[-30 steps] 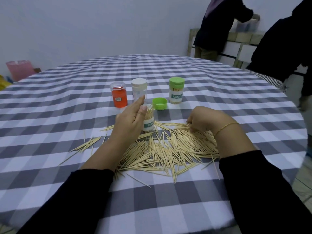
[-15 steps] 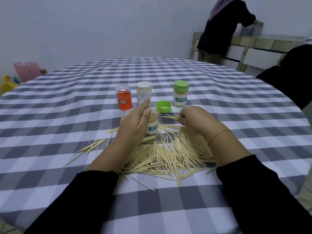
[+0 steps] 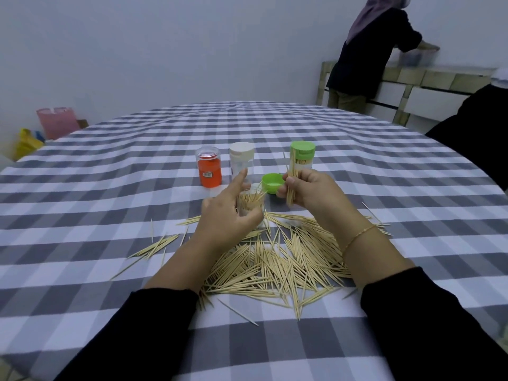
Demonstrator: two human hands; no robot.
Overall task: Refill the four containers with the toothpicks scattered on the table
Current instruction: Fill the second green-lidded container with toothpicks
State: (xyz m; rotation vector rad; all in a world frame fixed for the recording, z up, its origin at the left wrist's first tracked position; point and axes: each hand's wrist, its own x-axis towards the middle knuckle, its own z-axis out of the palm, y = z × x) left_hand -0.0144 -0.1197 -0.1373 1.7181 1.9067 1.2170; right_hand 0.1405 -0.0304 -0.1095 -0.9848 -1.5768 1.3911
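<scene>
Beside the open container (image 3: 251, 206), on the checked worktop (image 3: 110, 204), lies a large heap of toothpicks (image 3: 277, 262). Risk: the upright bundle (image 3: 292, 178) could fan out and snag the container's crowded mouth, spilling sticks back. Right hand (image 3: 308, 191) pinches that bundle just right of the container. Left hand (image 3: 228, 215) wraps the container, forefinger raised.

Room beyond the table
A person (image 3: 365, 50) leans at a tiled counter (image 3: 439, 78); pink bin (image 3: 57, 122), yellow bag (image 3: 26, 141) far left.
</scene>
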